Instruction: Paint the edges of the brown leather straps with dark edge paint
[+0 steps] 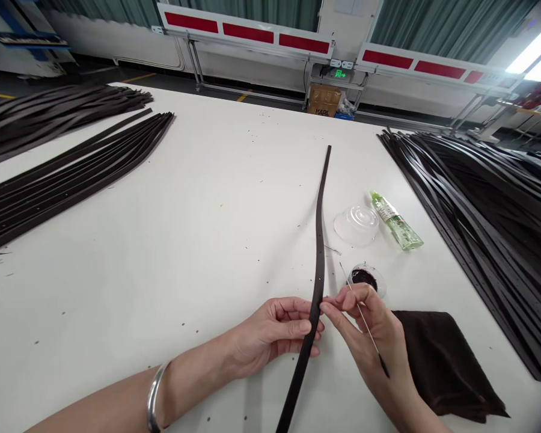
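A long dark brown leather strap (pixel 319 240) with small punched holes lies lengthwise on the white table (pixel 198 240). My left hand (pixel 270 334) grips it from the left, thumb on top. My right hand (pixel 369 328) pinches a thin metal-shafted tool (pixel 363 316) with a dark tip, fingertips touching the strap's right edge. A small clear cup of dark dye (pixel 365 278) stands just behind my right hand.
A clear plastic lid (pixel 356 224) and a green bottle (pixel 395 221) lie beyond the cup. A dark cloth (pixel 446 361) lies at the right. Piles of several dark straps fill the left (pixel 63 168) and right (pixel 487 204) table sides.
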The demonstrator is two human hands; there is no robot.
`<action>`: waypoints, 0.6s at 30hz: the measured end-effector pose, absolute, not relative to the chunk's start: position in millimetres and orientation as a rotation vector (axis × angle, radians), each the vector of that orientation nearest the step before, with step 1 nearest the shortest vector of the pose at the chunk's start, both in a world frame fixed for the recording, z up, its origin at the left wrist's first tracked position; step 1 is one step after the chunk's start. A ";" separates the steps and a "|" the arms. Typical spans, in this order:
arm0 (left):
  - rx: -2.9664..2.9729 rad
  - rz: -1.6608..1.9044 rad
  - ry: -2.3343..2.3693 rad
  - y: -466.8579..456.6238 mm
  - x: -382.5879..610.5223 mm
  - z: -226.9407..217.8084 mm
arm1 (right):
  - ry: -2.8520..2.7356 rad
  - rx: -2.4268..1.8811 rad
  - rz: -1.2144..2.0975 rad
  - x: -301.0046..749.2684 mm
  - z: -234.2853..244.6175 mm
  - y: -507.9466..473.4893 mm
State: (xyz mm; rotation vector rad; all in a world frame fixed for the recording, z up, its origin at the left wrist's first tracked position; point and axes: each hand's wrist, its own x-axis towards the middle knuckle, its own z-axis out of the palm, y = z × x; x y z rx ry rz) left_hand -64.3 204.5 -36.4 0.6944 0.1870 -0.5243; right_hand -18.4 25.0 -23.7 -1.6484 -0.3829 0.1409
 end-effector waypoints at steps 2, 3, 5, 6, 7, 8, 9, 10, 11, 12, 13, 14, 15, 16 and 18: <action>0.685 -0.535 0.179 204.5 -65.6 -37.4 | -0.331 -1.611 0.176 -11.5 -19.3 26.7; 0.680 -0.547 0.174 204.5 -66.3 -37.4 | -0.305 -1.595 0.178 -6.8 -16.3 27.3; 0.666 -0.574 0.167 204.5 -67.7 -36.5 | -0.252 -1.575 0.154 3.8 -9.3 28.6; 0.660 -0.588 0.166 204.5 -68.2 -35.7 | -0.234 -1.574 0.139 8.9 -5.8 29.0; 0.657 -0.599 0.167 204.6 -68.7 -34.9 | -0.227 -1.582 0.132 13.4 -2.6 29.0; 0.655 -0.607 0.169 204.8 -69.0 -34.2 | -0.235 -1.597 0.131 16.9 0.0 28.3; 0.654 -0.612 0.172 204.9 -69.2 -33.7 | -0.254 -1.620 0.127 19.3 2.0 26.6; 0.656 -0.613 0.177 205.0 -69.3 -33.5 | -0.280 -1.652 0.118 20.8 3.3 23.7; 0.660 -0.609 0.185 204.9 -69.3 -33.3 | -0.311 -1.689 0.101 21.7 4.0 19.4; 0.664 -0.603 0.200 204.8 -69.2 -33.3 | -0.341 -1.720 0.072 22.2 4.3 13.9; 0.668 -0.592 0.223 204.6 -69.0 -33.2 | -0.366 -1.744 0.036 22.9 4.1 7.4; 0.676 -0.579 0.249 204.3 -68.7 -32.9 | -0.382 -1.769 0.005 24.1 3.7 0.2; 0.687 -0.568 0.274 204.0 -68.3 -32.5 | -0.389 -1.803 -0.024 26.0 3.1 -7.1; 0.700 -0.562 0.295 203.8 -67.9 -32.0 | -0.394 -1.848 -0.052 28.5 2.2 -13.9; 0.726 -0.559 0.311 203.7 -66.9 -31.1 | -0.421 -1.982 -0.115 35.1 -0.4 -24.5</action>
